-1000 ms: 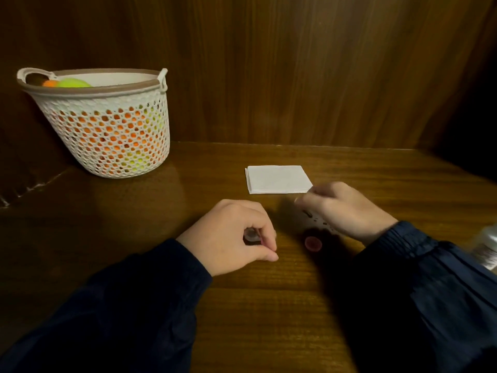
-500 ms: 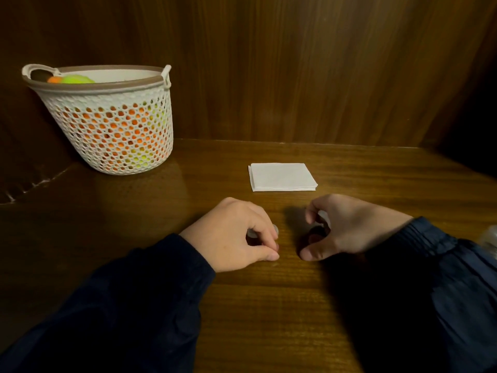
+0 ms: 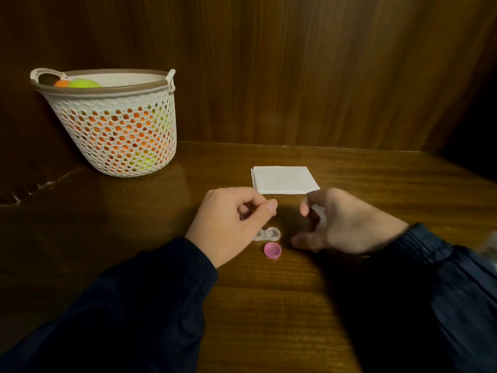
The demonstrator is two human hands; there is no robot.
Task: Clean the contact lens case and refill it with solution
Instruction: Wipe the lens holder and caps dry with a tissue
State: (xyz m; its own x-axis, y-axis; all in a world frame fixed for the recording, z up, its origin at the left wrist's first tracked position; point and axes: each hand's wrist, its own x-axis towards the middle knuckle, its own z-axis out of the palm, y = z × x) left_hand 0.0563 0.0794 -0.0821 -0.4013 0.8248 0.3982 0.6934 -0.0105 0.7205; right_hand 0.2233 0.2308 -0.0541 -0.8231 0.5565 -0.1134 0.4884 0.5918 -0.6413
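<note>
A clear contact lens case point(image 3: 269, 234) lies on the wooden table point(image 3: 269, 305) with its right well uncovered; my left hand hides its left end. A pink cap point(image 3: 272, 250) lies just in front of it. My left hand point(image 3: 234, 224) hovers over the case's left side, fingers curled and thumb against the index finger, with no object showing in it. To the right of the case, my right hand point(image 3: 338, 224) is blurred, and its curled fingers hold a small white cap point(image 3: 319, 215). A folded white tissue point(image 3: 285, 180) lies behind both hands.
A white mesh basket point(image 3: 115, 125) with orange and green balls stands at the back left. A blurred clear bottle point(image 3: 490, 249) shows at the right edge. Wooden walls close off the back and the left side.
My left hand has lifted off the case, which now shows on the table. My right hand has drawn back to the right, baring the pink cap. The view has tilted slightly.
</note>
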